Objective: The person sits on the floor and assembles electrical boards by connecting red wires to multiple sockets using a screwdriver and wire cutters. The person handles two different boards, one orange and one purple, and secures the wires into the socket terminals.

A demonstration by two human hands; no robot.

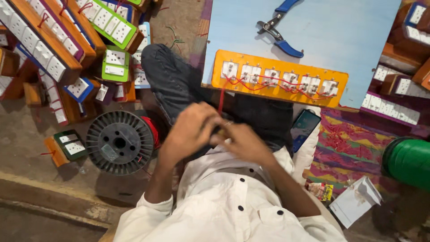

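Note:
My left hand and my right hand meet just above my lap, fingers pinched together on the lower end of a thin red wire. The wire runs up to an orange switch panel that lies back side up on a light blue board; the panel carries a row of white switch backs linked with red wire. What exactly sits between my fingertips is hidden by the hands. Blue-handled pliers lie on the board beyond the panel.
A grey wire spool with red wire lies on the floor at my left. Several wooden switch boards are stacked at upper left, more at the right edge. A phone rests by my right knee. A green spool sits at right.

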